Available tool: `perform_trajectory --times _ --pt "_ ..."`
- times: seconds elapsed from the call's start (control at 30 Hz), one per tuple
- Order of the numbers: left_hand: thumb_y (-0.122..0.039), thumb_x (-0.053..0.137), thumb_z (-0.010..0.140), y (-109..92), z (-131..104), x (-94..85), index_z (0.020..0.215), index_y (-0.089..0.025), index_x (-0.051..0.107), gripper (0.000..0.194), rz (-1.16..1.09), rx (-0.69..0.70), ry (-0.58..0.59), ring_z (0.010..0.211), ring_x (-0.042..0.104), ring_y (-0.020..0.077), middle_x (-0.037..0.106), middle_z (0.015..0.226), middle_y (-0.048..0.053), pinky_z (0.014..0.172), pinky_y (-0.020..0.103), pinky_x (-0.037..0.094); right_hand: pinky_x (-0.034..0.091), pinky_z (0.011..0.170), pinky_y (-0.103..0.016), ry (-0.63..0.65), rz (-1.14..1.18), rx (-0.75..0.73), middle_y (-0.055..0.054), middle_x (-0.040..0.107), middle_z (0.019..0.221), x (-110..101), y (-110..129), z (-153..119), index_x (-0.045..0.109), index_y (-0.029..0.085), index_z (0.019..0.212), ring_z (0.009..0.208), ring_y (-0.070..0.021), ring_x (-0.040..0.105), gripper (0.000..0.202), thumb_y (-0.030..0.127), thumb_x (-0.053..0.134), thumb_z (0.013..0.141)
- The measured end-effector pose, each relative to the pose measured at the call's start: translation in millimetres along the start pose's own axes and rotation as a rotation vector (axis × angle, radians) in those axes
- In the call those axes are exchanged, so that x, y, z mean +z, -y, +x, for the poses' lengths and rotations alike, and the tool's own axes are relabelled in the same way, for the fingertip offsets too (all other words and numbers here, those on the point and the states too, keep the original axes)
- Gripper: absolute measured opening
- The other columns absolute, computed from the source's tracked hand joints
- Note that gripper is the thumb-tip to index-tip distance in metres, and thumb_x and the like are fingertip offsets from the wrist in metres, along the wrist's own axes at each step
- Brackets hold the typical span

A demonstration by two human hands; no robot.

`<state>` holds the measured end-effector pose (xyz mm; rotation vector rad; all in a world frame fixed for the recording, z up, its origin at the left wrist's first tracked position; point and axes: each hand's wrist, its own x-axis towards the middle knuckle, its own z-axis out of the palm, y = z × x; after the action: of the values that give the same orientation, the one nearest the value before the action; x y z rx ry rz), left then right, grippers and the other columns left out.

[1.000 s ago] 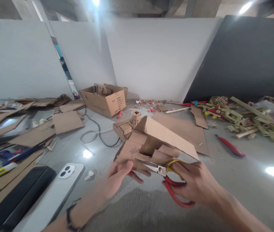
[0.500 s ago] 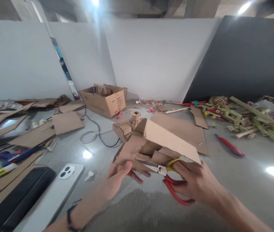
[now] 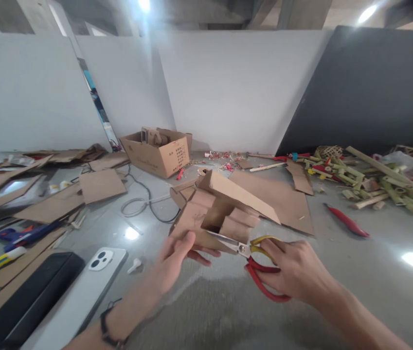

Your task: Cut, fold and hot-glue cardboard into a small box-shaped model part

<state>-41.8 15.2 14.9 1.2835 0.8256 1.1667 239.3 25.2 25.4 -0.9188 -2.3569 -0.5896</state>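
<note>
My left hand (image 3: 177,257) grips the near left edge of a folded cardboard piece (image 3: 195,209), thumb on top and fingers underneath. The cardboard has a hollow middle, loose inner flaps and a long pale side wall. In my right hand (image 3: 294,267) is a pair of scissors (image 3: 242,249) with one yellow and one red handle. My fingers are through the handles, which stand apart. The blades point left and lie at the cardboard's near edge, close to my left fingertips; the lower blade is partly hidden by the cardboard.
Behind the work lie a flat cardboard sheet (image 3: 294,209) and a cardboard box (image 3: 155,155). A red-handled knife (image 3: 347,221) and bamboo pieces (image 3: 392,184) are on the right. On the left are a phone (image 3: 97,272), a black case (image 3: 34,296), an earbud (image 3: 134,265) and a blue glue gun (image 3: 24,236).
The cardboard has tilted, its pale wall dropping lower and leftward and the hollow opening more towards me. My left hand has shifted slightly left. The scissors stay at its near edge.
</note>
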Motion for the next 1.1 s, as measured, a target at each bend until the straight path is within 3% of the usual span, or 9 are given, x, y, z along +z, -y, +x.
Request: perform_trajectory --times 0.2,0.37,0.53,0.7,0.87,0.97,1.1 --pt "-0.053 0.051 0.098 -4 9 -4.1 0.1 -0.014 0.075 0.046 0.135 0.022 -0.173 0.076 0.077 0.027 0.08 0.086 0.012 0.057 0.033 0.062 0.031 0.047 -0.027 -0.094 0.089 0.079 0.003 0.062 0.059 4 -7 1 0.056 0.021 0.081 0.044 -0.0118 0.055 0.02 0.037 0.06 0.093" --pt "-0.046 0.062 0.091 -10 12 -20.1 0.085 -0.017 0.075 0.032 0.553 0.241 -0.409 0.055 0.069 0.0194 0.078 0.071 0.007 0.047 0.026 0.052 0.037 0.053 -0.025 0.004 0.213 0.353 -0.001 0.066 0.067 36 -29 -10 0.056 0.022 0.09 0.054 -0.0151 0.061 0.019 0.04 0.054 0.094" --pt "-0.039 0.075 0.08 -11 10 -36.2 0.082 -0.019 0.069 0.021 0.666 0.391 -0.585 0.052 0.059 0.0149 0.071 0.062 0.001 0.055 0.026 0.049 0.037 0.052 -0.025 0.064 0.239 0.524 -0.002 0.067 0.067 67 -44 -13 0.054 0.023 0.088 0.054 -0.0172 0.061 0.023 0.044 0.049 0.096" --pt "-0.039 0.068 0.088 -12 8 -33.2 0.096 -0.021 0.062 0.02 0.642 0.403 -0.612 0.06 0.06 0.0154 0.07 0.075 0.001 0.058 0.026 0.048 0.041 0.057 -0.026 0.14 0.263 0.614 -0.003 0.07 0.073 72 -39 -10 0.054 0.023 0.089 0.06 -0.0186 0.064 0.028 0.047 0.046 0.099" --pt "-0.044 0.07 0.087 -9 5 -30.6 0.094 -0.023 0.059 0.025 0.525 0.376 -0.688 0.059 0.058 0.0153 0.067 0.074 0.0 0.059 0.027 0.049 0.041 0.061 -0.028 0.213 0.205 0.683 -0.008 0.075 0.084 67 -36 -7 0.06 0.02 0.1 0.073 -0.023 0.071 0.027 0.044 0.048 0.099" --pt "-0.049 0.066 0.088 -11 8 -29.5 0.095 -0.023 0.058 0.028 0.401 0.304 -0.697 0.053 0.055 0.013 0.063 0.072 -0.002 0.05 0.025 0.046 0.038 0.058 -0.029 0.282 0.147 0.713 -0.011 0.076 0.082 60 -42 -6 0.066 0.019 0.099 0.074 -0.0261 0.072 0.027 0.042 0.052 0.095" --pt "-0.052 0.067 0.085 -12 16 -26.3 0.092 -0.022 0.059 0.032 0.263 0.159 -0.649 0.038 0.043 0.0077 0.052 0.065 -0.007 0.033 0.02 0.03 0.037 0.057 -0.029 0.346 0.095 0.729 -0.011 0.075 0.077 51 -55 -7 0.071 0.018 0.095 0.069 -0.0272 0.071 0.026 0.041 0.06 0.088"
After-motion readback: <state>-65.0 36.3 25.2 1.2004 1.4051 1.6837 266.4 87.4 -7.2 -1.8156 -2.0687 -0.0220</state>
